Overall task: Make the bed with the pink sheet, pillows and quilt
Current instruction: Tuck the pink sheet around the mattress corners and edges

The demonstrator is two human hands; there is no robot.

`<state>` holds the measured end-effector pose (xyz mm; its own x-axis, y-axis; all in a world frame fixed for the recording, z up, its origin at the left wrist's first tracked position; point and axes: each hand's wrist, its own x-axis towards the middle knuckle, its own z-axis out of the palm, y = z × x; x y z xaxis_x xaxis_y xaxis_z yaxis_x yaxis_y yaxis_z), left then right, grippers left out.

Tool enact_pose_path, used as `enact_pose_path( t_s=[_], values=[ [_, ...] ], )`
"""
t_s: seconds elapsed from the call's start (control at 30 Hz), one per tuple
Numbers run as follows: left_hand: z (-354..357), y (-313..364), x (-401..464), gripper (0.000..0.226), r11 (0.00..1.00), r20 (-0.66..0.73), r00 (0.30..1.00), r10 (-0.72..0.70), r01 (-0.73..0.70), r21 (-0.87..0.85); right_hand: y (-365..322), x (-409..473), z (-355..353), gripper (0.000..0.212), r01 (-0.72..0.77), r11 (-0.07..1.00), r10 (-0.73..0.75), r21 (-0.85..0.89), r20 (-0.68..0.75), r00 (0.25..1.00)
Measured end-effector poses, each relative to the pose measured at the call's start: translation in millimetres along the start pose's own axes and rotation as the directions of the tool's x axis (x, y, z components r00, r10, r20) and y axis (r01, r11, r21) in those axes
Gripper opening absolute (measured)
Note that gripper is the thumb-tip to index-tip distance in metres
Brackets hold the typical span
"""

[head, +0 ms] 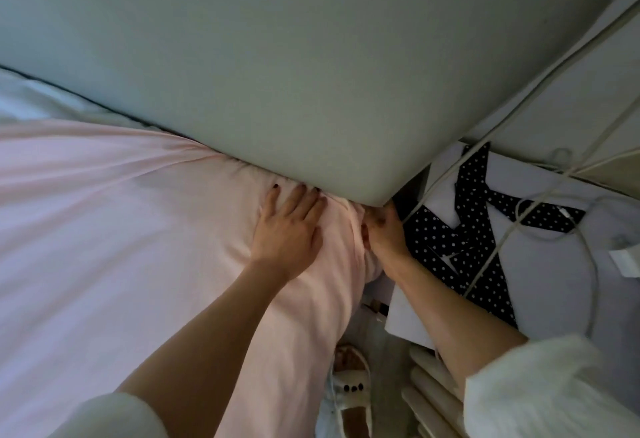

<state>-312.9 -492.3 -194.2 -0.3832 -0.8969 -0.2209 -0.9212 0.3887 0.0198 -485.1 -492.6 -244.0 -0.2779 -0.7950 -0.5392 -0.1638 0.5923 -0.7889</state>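
Pink sheet covers the mattress across the left and middle of the head view, pulled into creases that run toward the corner under the padded grey-green headboard. At far left a strip of white bedding lies along the headboard's base. The left hand presses flat on the sheet at the corner, fingers spread wide, tips at the headboard's lower edge. The right hand curls round the bunched sheet edge down the side of the mattress, just below the headboard's corner. Close beside the bed on the right, a pale surface carries a dark polka-dot ribbon and white cables. The gap between is narrow; a sandalled foot stands in it, by a white radiator.
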Motion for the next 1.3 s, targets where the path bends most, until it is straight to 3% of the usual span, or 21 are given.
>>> enact_pose_path(
  t_s=[0.13,0.2,0.27,0.4,0.5,0.57,0.63,0.73,0.9,1.03,1.13,1.23,1.3],
  values=[
    [8,1,2,0.054,1.000,-0.067,0.998,0.000,0.000,-0.001,-4,14,-1,0.022,-0.094,0.990,0.091,-0.105,-0.032,0.995],
    [9,3,2,0.054,1.000,-0.084,0.996,-0.012,0.011,-0.007,-4,14,0,0.024,-0.145,0.967,0.153,-0.209,0.023,0.988],
    [11,5,1,0.054,1.000,-0.097,0.995,-0.018,0.016,-0.017,-5,12,2,0.024,-0.170,0.954,0.170,-0.246,-0.022,0.985],
    [13,5,1,0.052,1.000,-0.152,0.988,-0.017,0.016,-0.009,-4,11,2,0.027,-0.155,0.987,0.141,-0.046,-0.229,0.963],
    [15,6,1,0.052,0.999,-0.174,0.984,-0.029,0.025,-0.025,-3,-8,5,0.019,-0.041,0.995,0.054,0.090,-0.152,0.987],
    [14,7,1,0.051,0.999,-0.166,0.986,-0.035,0.031,-0.027,1,-25,8,0.012,0.047,0.999,-0.046,0.017,-0.045,0.998],
    [14,7,1,0.051,0.999,-0.162,0.986,-0.038,0.035,-0.025,8,-30,7,0.009,0.064,0.992,-0.070,-0.107,-0.058,0.996],
    [12,7,0,0.051,0.999,-0.147,0.988,-0.041,0.037,-0.031,6,-21,6,0.014,-0.059,0.997,0.048,-0.050,-0.198,0.979],
    [10,5,0,0.052,0.999,-0.142,0.990,-0.021,0.016,-0.033,-10,11,3,0.023,-0.135,0.991,0.120,-0.012,-0.381,0.917],
    [10,1,0,0.053,1.000,-0.122,0.992,0.015,-0.016,-0.010,-8,22,14,0.025,-0.212,0.977,0.206,0.036,-0.443,0.872],
    [8,-1,2,0.054,1.000,-0.081,0.997,0.010,-0.011,-0.014,2,17,18,0.024,-0.215,0.970,0.241,0.110,-0.391,0.888],
    [6,0,4,0.055,0.998,-0.058,0.998,-0.010,0.006,-0.069,6,-11,11,0.024,-0.081,0.993,0.107,0.090,-0.325,0.940],
    [4,0,4,0.054,0.992,-0.078,0.997,-0.016,0.006,-0.123,3,-37,8,0.024,0.155,0.982,-0.179,-0.110,-0.272,0.945]
  ],
)
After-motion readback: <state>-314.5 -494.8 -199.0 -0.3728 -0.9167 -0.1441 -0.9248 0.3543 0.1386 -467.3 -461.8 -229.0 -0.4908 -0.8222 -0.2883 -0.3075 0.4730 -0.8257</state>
